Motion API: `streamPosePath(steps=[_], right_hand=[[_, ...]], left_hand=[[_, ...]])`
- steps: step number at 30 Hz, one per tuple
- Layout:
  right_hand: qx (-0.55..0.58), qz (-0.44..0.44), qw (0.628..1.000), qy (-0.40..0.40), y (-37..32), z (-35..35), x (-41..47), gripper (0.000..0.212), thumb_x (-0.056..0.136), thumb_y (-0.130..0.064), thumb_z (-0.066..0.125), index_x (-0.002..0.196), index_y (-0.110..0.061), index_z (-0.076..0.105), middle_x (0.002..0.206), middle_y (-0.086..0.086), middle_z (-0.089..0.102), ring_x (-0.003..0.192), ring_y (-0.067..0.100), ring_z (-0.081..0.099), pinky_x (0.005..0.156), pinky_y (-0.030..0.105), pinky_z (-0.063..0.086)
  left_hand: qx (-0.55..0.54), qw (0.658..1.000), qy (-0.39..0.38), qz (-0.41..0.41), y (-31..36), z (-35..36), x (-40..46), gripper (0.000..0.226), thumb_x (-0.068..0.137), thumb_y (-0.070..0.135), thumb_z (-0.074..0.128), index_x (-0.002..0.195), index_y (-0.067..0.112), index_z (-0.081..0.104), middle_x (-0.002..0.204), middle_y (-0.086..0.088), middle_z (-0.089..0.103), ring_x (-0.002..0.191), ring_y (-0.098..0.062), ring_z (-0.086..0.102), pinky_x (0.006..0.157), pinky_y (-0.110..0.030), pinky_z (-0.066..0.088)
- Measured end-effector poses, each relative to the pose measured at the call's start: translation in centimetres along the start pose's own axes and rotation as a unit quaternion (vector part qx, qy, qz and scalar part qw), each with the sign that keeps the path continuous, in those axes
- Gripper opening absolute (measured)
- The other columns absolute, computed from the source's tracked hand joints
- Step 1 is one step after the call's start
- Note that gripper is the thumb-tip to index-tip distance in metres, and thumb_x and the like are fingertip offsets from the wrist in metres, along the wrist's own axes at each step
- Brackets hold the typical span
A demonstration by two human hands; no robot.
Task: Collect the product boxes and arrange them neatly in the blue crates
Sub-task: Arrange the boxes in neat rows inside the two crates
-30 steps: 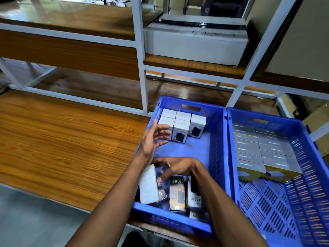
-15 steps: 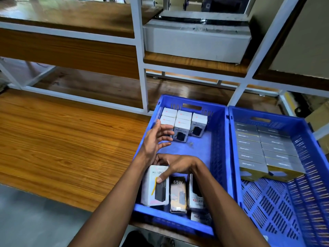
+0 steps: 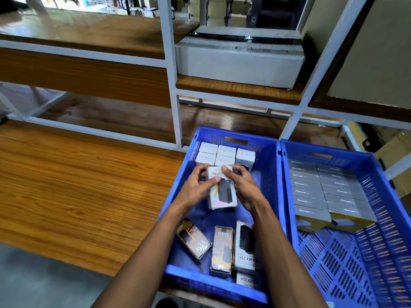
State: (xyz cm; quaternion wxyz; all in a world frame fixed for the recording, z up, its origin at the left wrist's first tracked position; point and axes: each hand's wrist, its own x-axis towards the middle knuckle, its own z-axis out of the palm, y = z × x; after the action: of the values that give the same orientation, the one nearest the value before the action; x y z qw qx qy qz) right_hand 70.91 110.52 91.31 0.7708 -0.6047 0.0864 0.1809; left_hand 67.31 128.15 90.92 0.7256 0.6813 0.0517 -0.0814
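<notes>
- Both hands hold one white Halley box [image 3: 222, 191] over the left blue crate [image 3: 270, 196].
- The left hand [image 3: 195, 187] pinches its left side; the right hand [image 3: 243, 188] grips its right side.
- White boxes [image 3: 222, 155] stand in rows at the crate's far end.
- Loose boxes [image 3: 222, 247] lie at the near end.
- The right blue crate [image 3: 378, 252] holds grey boxes [image 3: 327, 190].

soft daylight from behind; wide-angle bending, slight blur.
</notes>
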Motion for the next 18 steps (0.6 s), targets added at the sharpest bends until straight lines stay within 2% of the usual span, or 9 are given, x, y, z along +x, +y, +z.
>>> streamPosePath(steps=[2,3,6,9,12,14,15,16,18], right_hand=[[0.038,-0.014,0.999,0.032,-0.1,0.1,0.0,0.053,0.090,-0.029,0.079,0.130,-0.007,0.053,0.120,0.018,0.074,0.088,0.024,0.074,0.083,0.044,0.061],[0.052,-0.015,0.998,0.042,-0.2,0.0,0.1,0.050,0.093,-0.029,0.076,0.131,-0.005,0.054,0.120,0.019,0.074,0.091,0.025,0.074,0.084,0.044,0.061],[0.040,0.003,0.999,0.000,-0.6,-0.6,0.0,0.056,0.094,-0.038,0.074,0.135,-0.004,0.057,0.124,0.018,0.073,0.111,0.035,0.068,0.107,0.057,0.050],[-0.046,0.021,0.996,-0.069,-0.5,-1.0,-0.3,0.047,0.093,-0.026,0.076,0.135,-0.011,0.063,0.129,0.011,0.072,0.122,0.035,0.066,0.111,0.061,0.045],[-0.091,0.005,0.993,-0.074,-0.7,-0.8,-0.7,0.042,0.092,-0.007,0.074,0.132,-0.015,0.064,0.125,0.006,0.074,0.123,0.030,0.066,0.106,0.050,0.051],[-0.122,-0.014,0.991,-0.053,-0.8,-1.0,-0.8,0.043,0.089,-0.004,0.077,0.123,-0.027,0.067,0.121,0.002,0.073,0.117,0.021,0.066,0.100,0.037,0.054],[-0.141,-0.022,0.989,-0.031,-0.8,-1.0,-0.9,0.045,0.085,-0.010,0.082,0.120,-0.034,0.068,0.124,0.001,0.068,0.118,0.019,0.064,0.100,0.034,0.054],[-0.182,-0.030,0.983,-0.001,-0.6,-1.3,-0.8,0.052,0.077,-0.024,0.089,0.120,-0.043,0.068,0.130,0.000,0.059,0.124,0.020,0.059,0.105,0.036,0.051],[-0.276,-0.048,0.959,0.050,0.0,-2.1,-0.1,0.070,0.060,-0.048,0.089,0.123,-0.060,0.062,0.130,-0.004,0.044,0.131,0.024,0.048,0.113,0.045,0.045]], left_hand=[[0.016,1.000,-0.003,-0.014,-0.2,0.1,0.1,0.050,0.092,0.032,0.080,0.135,0.031,0.055,0.125,-0.010,0.070,0.113,-0.023,0.073,0.091,-0.053,0.062],[0.019,1.000,0.000,-0.013,-0.4,0.1,0.2,0.051,0.091,0.034,0.081,0.135,0.031,0.055,0.123,-0.010,0.071,0.111,-0.023,0.074,0.091,-0.054,0.062],[0.002,1.000,0.016,0.004,-0.6,0.0,0.4,0.055,0.094,0.029,0.078,0.142,0.026,0.050,0.125,-0.009,0.072,0.115,-0.024,0.072,0.092,-0.052,0.062],[-0.008,0.999,0.031,0.020,-0.7,-0.2,0.7,0.062,0.098,0.019,0.072,0.152,0.022,0.041,0.134,-0.005,0.069,0.123,-0.021,0.068,0.098,-0.049,0.060],[0.014,0.999,0.028,0.034,-1.0,-0.3,0.8,0.072,0.098,0.008,0.070,0.159,0.025,0.035,0.141,0.000,0.064,0.130,-0.017,0.063,0.110,-0.044,0.053],[0.062,0.997,0.031,0.042,-1.1,-0.3,0.7,0.076,0.097,0.007,0.071,0.161,0.029,0.034,0.141,0.003,0.063,0.129,-0.010,0.062,0.110,-0.038,0.053],[0.097,0.993,0.039,0.053,-1.1,-0.4,0.7,0.077,0.096,0.010,0.073,0.160,0.032,0.036,0.139,0.004,0.063,0.126,-0.006,0.063,0.108,-0.035,0.054],[0.136,0.987,0.049,0.068,-1.1,-0.4,1.0,0.076,0.095,0.014,0.076,0.159,0.032,0.039,0.137,0.003,0.063,0.120,-0.004,0.065,0.105,-0.033,0.055],[0.205,0.972,0.067,0.097,-1.1,-0.4,1.6,0.073,0.093,0.023,0.079,0.156,0.031,0.044,0.129,-0.003,0.062,0.108,-0.002,0.067,0.099,-0.033,0.058]])
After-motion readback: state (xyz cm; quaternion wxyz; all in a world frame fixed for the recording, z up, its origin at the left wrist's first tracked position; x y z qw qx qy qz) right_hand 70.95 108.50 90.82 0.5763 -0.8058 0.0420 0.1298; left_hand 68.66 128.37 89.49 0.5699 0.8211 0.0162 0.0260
